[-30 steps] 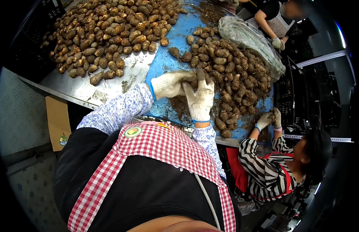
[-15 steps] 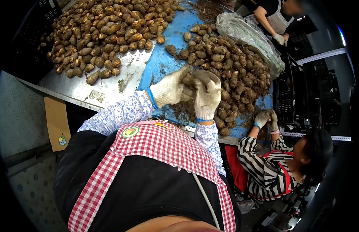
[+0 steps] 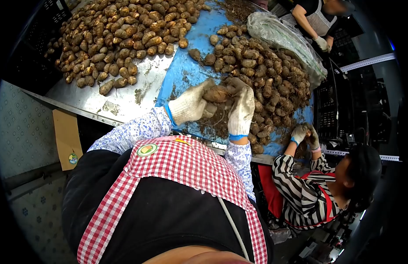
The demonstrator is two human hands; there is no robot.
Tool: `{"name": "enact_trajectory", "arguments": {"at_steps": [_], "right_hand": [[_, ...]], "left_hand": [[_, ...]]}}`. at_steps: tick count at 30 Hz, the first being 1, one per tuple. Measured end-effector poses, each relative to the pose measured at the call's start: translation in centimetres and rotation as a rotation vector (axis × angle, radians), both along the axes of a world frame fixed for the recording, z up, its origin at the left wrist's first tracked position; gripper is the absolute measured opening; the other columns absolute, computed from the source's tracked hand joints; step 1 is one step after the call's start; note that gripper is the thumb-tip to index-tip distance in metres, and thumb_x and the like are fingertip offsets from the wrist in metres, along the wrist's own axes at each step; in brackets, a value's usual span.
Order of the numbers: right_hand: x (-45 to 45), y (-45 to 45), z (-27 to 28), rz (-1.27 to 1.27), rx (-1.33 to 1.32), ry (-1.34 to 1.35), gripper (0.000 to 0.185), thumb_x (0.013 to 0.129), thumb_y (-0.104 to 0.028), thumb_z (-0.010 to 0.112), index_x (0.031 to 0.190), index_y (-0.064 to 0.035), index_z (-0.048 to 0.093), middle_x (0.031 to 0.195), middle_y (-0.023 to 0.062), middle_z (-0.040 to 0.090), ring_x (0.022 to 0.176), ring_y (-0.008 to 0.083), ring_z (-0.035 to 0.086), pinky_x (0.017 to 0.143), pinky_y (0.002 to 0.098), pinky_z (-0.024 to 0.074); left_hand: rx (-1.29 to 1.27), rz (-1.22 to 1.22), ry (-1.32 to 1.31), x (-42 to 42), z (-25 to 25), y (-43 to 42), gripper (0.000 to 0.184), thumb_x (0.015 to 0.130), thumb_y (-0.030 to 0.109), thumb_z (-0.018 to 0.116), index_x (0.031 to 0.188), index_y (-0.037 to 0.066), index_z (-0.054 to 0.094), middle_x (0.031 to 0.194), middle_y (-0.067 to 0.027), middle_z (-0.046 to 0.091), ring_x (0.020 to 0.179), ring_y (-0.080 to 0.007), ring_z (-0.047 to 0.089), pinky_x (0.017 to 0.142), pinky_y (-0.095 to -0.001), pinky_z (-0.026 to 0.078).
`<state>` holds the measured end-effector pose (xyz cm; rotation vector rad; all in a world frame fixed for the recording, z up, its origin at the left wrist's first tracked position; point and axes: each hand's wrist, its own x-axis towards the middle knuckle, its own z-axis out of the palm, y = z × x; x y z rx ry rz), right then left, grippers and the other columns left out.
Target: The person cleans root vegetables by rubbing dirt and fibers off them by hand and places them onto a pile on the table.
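A brown, oblong taro-like tuber (image 3: 216,94) is held between my two gloved hands above the blue sheet (image 3: 179,72). My left hand (image 3: 190,103) has its fingers closed around the tuber's left end. At its other end, my right hand (image 3: 241,104) grips it with bent fingers, their tips dirty. Just beyond my hands and to the right lies a heap of hairy, soil-covered tubers (image 3: 267,75). Another heap of cleaner-looking tubers (image 3: 124,35) spreads over the metal tabletop (image 3: 144,81) at the upper left.
A co-worker in a striped top (image 3: 300,193) sits at the right, gloved hands at the table edge. Another person (image 3: 316,22) is at the upper right. A translucent plastic sack (image 3: 285,44) borders the right heap. Black crates (image 3: 327,110) stand at the right.
Both hands have shifted and spread slightly apart, with the right moving rightward. The tuber, mostly covered by fingers earlier, now shows its length.
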<state>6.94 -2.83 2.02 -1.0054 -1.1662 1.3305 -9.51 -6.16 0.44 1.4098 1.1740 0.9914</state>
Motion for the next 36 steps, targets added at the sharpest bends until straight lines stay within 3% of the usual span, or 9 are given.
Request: {"name": "enact_trajectory", "arguments": {"at_steps": [4,8,18,22,26,29,31,34,36], "right_hand": [[0.3,0.1,-1.7,0.057,0.577,-0.733,0.045,0.081,-0.009,0.076,0.122,-0.0004,0.058,0.111,0.0160,0.060,0.098,0.0268,0.063,0.080,0.0355,0.0556],[-0.8,-1.1,-1.3,0.006,0.557,-0.387,0.037,0.080,-0.005,0.074,0.115,-0.0009,0.064,0.106,0.0152,0.060,0.093,0.0252,0.063,0.076,0.0342,0.0540],[-1.8,-0.2,-0.1,-0.243,0.894,-0.886,0.020,0.077,-0.010,0.075,0.088,-0.0027,0.060,0.091,0.0169,0.061,0.080,0.0312,0.060,0.070,0.0406,0.0499],[-2.2,-1.0,-2.4,-0.257,0.899,-0.946,0.022,0.078,-0.015,0.077,0.088,-0.0037,0.061,0.090,0.0153,0.062,0.079,0.0309,0.062,0.068,0.0421,0.0506],[-1.3,-1.7,-2.8,-0.097,0.566,-0.586,0.016,0.083,-0.013,0.072,0.093,-0.0030,0.064,0.089,0.0125,0.065,0.077,0.0225,0.063,0.064,0.0338,0.0519],[-0.3,-1.6,-2.9,-0.010,0.144,-0.091,0.011,0.092,-0.009,0.064,0.098,0.0005,0.063,0.087,0.0080,0.065,0.071,0.0132,0.061,0.060,0.0267,0.0520],[0.4,-1.2,-2.5,0.021,-0.090,0.141,0.015,0.095,-0.011,0.060,0.103,0.0014,0.060,0.088,0.0059,0.063,0.069,0.0103,0.058,0.057,0.0246,0.0514],[1.1,-0.2,-1.5,-0.071,-0.077,0.115,0.024,0.098,-0.021,0.058,0.107,0.0010,0.059,0.092,0.0093,0.062,0.068,0.0109,0.058,0.058,0.0254,0.0529],[1.5,0.1,-1.6,-0.049,-0.022,-0.062,0.024,0.098,-0.019,0.057,0.113,-0.0010,0.058,0.101,0.0104,0.063,0.079,0.0140,0.061,0.065,0.0255,0.0541]], "left_hand": [[0.356,0.002,-0.171,0.0,-2.8,1.6,0.040,0.097,0.019,0.042,0.131,-0.002,0.042,0.106,-0.0166,0.061,0.079,-0.0245,0.062,0.069,-0.0352,0.055],[-0.502,-0.098,-0.727,-0.4,-1.3,2.4,0.054,0.101,0.053,0.039,0.118,0.003,0.052,0.094,-0.0081,0.059,0.063,-0.0163,0.056,0.054,-0.0313,0.052],[0.047,0.388,-0.687,3.2,-2.6,2.7,0.028,0.101,0.027,0.047,0.112,0.003,0.056,0.102,-0.0091,0.060,0.092,-0.0163,0.059,0.075,-0.0318,0.052],[-0.298,0.514,-0.932,3.5,-2.3,2.7,0.020,0.097,0.013,0.049,0.111,0.002,0.057,0.103,-0.0133,0.062,0.090,-0.0239,0.061,0.077,-0.0365,0.053],[0.243,0.304,0.511,1.9,-1.7,0.9,0.032,0.099,0.018,0.049,0.125,0.000,0.048,0.103,-0.0139,0.062,0.077,-0.0246,0.062,0.068,-0.0375,0.055],[0.278,0.270,0.079,2.6,-4.7,1.6,0.037,0.101,0.025,0.045,0.129,0.000,0.045,0.097,-0.0176,0.063,0.070,-0.0229,0.062,0.059,-0.0345,0.055],[-0.884,0.349,-1.245,2.1,-2.6,3.9,0.042,0.102,0.035,0.045,0.127,0.001,0.048,0.091,-0.0176,0.063,0.062,-0.0178,0.057,0.048,-0.0264,0.048],[-0.770,-0.231,-1.455,0.3,-3.8,3.4,0.046,0.102,0.042,0.043,0.122,0.002,0.053,0.092,-0.0159,0.063,0.055,-0.0135,0.049,0.042,-0.0225,0.039],[-0.753,0.015,-1.277,1.1,-1.9,3.5,0.052,0.102,0.049,0.038,0.115,0.003,0.059,0.087,-0.0140,0.063,0.049,-0.0110,0.042,0.040,-0.0215,0.032]]}}
